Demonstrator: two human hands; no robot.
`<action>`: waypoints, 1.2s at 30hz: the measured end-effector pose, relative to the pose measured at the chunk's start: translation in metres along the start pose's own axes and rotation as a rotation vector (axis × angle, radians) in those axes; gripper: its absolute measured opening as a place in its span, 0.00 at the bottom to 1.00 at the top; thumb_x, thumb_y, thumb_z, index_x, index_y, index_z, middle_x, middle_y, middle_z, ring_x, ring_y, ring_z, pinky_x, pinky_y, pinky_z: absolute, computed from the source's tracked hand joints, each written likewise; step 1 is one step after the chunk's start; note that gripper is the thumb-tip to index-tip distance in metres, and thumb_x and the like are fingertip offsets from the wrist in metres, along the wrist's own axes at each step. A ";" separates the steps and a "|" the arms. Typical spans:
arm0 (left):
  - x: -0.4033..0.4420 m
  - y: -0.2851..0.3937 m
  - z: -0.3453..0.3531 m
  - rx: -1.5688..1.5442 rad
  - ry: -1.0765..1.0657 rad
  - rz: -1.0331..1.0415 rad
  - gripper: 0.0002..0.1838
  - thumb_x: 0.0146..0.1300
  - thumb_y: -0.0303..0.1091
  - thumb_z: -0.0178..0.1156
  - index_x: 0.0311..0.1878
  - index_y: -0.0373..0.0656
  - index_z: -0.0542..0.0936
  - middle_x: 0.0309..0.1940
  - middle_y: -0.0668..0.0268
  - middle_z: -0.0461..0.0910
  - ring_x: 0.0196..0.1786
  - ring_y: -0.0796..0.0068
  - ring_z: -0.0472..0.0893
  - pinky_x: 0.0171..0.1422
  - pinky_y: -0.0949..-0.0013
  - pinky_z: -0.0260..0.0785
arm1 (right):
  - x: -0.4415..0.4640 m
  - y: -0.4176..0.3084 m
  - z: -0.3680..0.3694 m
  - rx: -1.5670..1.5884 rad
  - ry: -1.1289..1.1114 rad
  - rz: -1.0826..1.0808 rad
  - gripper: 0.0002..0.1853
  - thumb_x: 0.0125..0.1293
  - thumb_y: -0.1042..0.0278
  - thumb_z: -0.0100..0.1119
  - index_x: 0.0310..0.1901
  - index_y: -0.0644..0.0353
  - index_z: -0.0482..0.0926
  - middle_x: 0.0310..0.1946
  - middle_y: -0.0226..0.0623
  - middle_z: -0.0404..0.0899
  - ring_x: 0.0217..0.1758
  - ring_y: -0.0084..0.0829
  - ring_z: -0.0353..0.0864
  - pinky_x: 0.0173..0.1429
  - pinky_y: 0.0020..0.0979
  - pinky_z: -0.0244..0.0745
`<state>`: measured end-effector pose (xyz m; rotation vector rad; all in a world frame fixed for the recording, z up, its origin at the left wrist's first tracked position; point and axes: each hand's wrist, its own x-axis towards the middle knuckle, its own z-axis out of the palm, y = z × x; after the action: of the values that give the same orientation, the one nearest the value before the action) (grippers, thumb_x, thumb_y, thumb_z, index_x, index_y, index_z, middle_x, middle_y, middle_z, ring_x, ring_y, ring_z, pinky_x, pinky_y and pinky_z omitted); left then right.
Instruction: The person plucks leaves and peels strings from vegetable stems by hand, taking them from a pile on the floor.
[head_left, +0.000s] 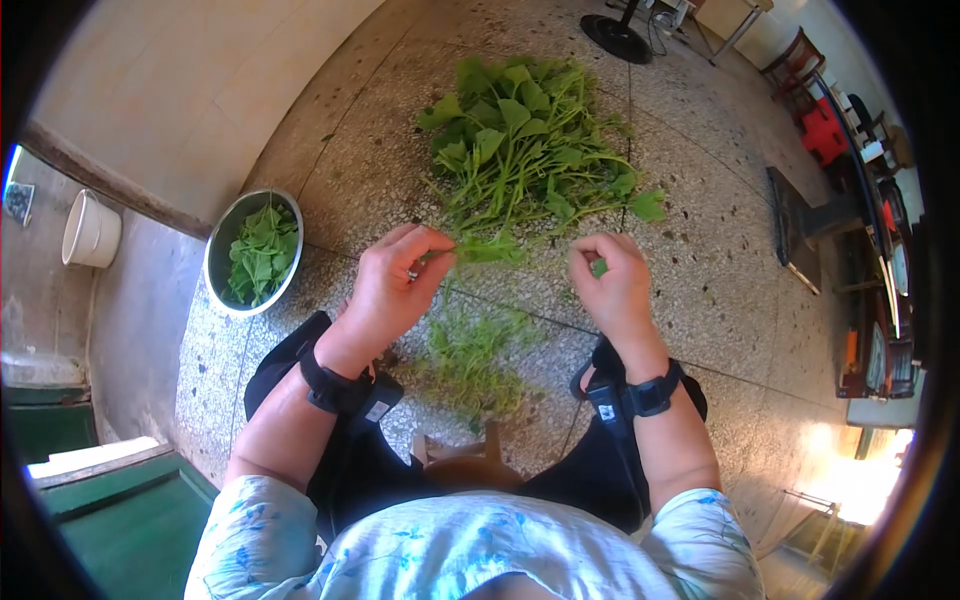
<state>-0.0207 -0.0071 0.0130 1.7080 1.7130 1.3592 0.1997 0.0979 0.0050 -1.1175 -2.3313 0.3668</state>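
While L hand (393,285) pinches green sprig (490,247) btwn thumb + index, just above ctr, R hand (613,278) at its 3 o'clock has fingers curled in on green bit (599,267). Leafy pile (520,140) at 12, wispy trimmings (478,355) at 6, metal bowl (225,248) w/ leaves (262,258) at 9, all on speckled floor (720,330).

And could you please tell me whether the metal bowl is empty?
No, green leaves lie inside the metal bowl, which stands left of the large leafy pile.
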 end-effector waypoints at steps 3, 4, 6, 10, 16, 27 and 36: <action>0.000 0.000 0.005 -0.032 0.011 -0.042 0.06 0.49 0.20 0.60 0.32 0.37 0.75 0.27 0.63 0.74 0.29 0.73 0.75 0.30 0.76 0.68 | -0.003 -0.023 0.011 0.567 -0.091 0.214 0.04 0.52 0.70 0.58 0.31 0.59 0.77 0.23 0.30 0.75 0.29 0.23 0.72 0.35 0.24 0.66; 0.000 0.001 0.006 -0.032 0.011 -0.041 0.06 0.49 0.20 0.60 0.32 0.37 0.75 0.27 0.63 0.74 0.29 0.73 0.75 0.30 0.76 0.68 | -0.005 -0.032 0.016 0.885 -0.222 0.354 0.05 0.55 0.69 0.58 0.31 0.59 0.77 0.24 0.28 0.74 0.29 0.21 0.71 0.33 0.22 0.65; 0.001 0.002 0.012 -0.052 0.003 0.046 0.07 0.48 0.19 0.60 0.32 0.37 0.76 0.29 0.63 0.74 0.30 0.73 0.76 0.30 0.75 0.69 | -0.004 -0.038 0.024 1.196 -0.347 0.496 0.05 0.57 0.67 0.58 0.32 0.59 0.76 0.24 0.27 0.74 0.29 0.18 0.70 0.32 0.20 0.63; 0.001 0.005 0.015 -0.048 -0.035 0.075 0.08 0.47 0.18 0.60 0.32 0.38 0.76 0.30 0.62 0.74 0.30 0.72 0.76 0.30 0.75 0.69 | 0.003 -0.045 0.028 1.688 -0.239 0.742 0.07 0.58 0.68 0.57 0.36 0.59 0.75 0.26 0.26 0.73 0.29 0.18 0.70 0.32 0.21 0.63; 0.001 0.010 0.019 -0.010 -0.140 0.000 0.08 0.48 0.21 0.60 0.33 0.37 0.75 0.32 0.60 0.75 0.35 0.66 0.77 0.36 0.72 0.69 | 0.004 -0.049 0.028 1.607 -0.242 0.613 0.04 0.58 0.70 0.56 0.34 0.59 0.75 0.26 0.25 0.73 0.27 0.17 0.69 0.31 0.19 0.64; -0.001 0.007 0.033 -0.071 -0.049 -0.012 0.14 0.48 0.21 0.59 0.40 0.37 0.70 0.31 0.60 0.75 0.36 0.67 0.76 0.41 0.69 0.67 | -0.003 -0.054 0.028 1.195 -0.186 0.387 0.04 0.59 0.73 0.54 0.29 0.62 0.73 0.22 0.22 0.71 0.24 0.11 0.66 0.27 0.16 0.61; 0.001 0.008 0.035 0.122 0.018 0.110 0.14 0.47 0.20 0.59 0.39 0.37 0.72 0.30 0.61 0.75 0.36 0.67 0.76 0.41 0.69 0.67 | -0.006 -0.053 0.031 0.975 -0.039 0.274 0.03 0.56 0.73 0.56 0.32 0.61 0.75 0.19 0.24 0.71 0.21 0.12 0.67 0.24 0.18 0.62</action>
<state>0.0114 0.0053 0.0034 1.8883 1.7680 1.3445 0.1517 0.0599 0.0015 -0.8883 -1.6301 1.4311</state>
